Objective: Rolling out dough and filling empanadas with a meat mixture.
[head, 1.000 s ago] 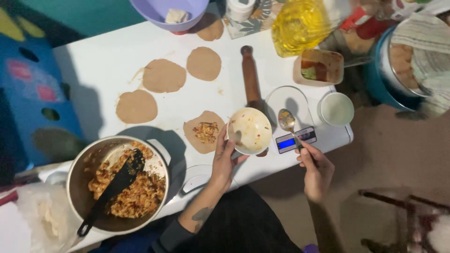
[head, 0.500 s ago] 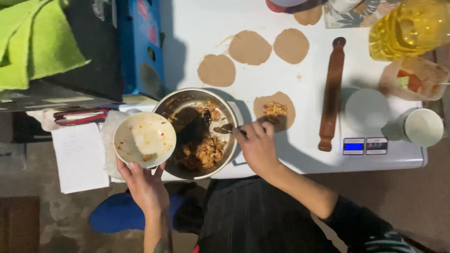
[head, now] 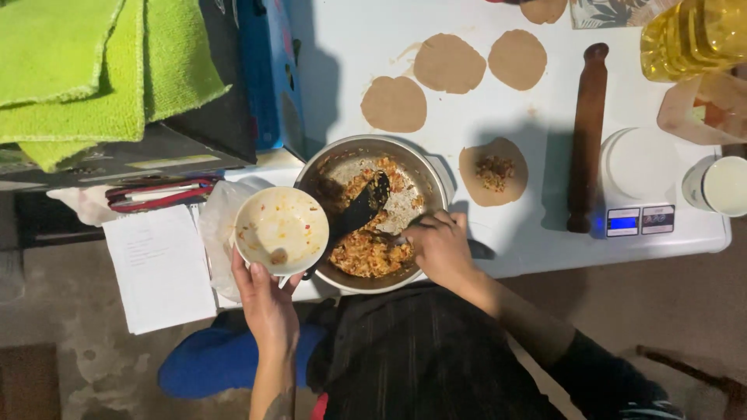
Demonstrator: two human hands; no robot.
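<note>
My left hand (head: pixel 268 299) holds a small cream bowl (head: pixel 282 230) with food smears, just left of a metal pot (head: pixel 436 167). The pot holds orange-brown filling (head: pixel 366 253), and a black spatula (head: pixel 362 206) rests in it. My right hand (head: pixel 441 247) is at the pot's near rim, fingers closed on a spoon (head: pixel 398 238) whose tip reaches into the filling. A dough round topped with filling (head: pixel 492 173) lies right of the pot on the white table (head: pixel 513 101).
Three plain dough rounds (head: pixel 449 64) lie further back. A wooden rolling pin (head: pixel 587 136), a kitchen scale (head: pixel 640 187), a white cup (head: pixel 727 185) and an oil bottle (head: pixel 692 35) stand at the right. Green cloth (head: pixel 78 70) and a paper sheet (head: pixel 159 268) are left.
My left hand carried the bowl from beside the scale to the left of the pot. My right hand left the scale and dipped the spoon into the filling.
</note>
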